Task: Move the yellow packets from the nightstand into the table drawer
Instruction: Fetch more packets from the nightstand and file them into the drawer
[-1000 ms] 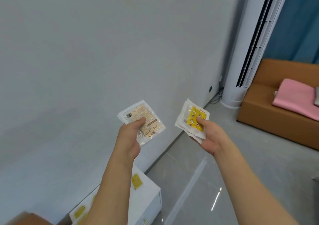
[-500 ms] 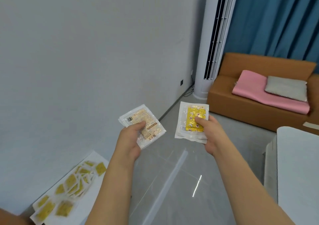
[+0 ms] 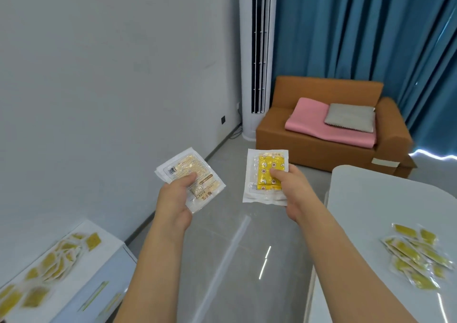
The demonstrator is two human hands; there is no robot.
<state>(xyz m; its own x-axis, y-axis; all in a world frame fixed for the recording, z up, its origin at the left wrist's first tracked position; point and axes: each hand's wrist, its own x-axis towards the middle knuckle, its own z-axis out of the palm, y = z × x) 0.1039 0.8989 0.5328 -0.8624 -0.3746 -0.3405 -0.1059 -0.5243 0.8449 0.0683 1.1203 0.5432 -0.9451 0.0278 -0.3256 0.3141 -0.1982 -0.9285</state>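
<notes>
A plain pale wall (image 3: 103,80) is filling the left half of the view, with a dark socket (image 3: 223,119) sitting low on it. A tall white tower air conditioner (image 3: 258,57) is standing in the corner beside teal curtains (image 3: 366,30), where daylight is leaking through at the right edge. A tan sofa (image 3: 319,134) is carrying a folded pink blanket (image 3: 311,122) and, on top of it, what may be a grey cushion (image 3: 350,117). The glossy grey floor (image 3: 230,260) is reflecting streaks of light.
</notes>
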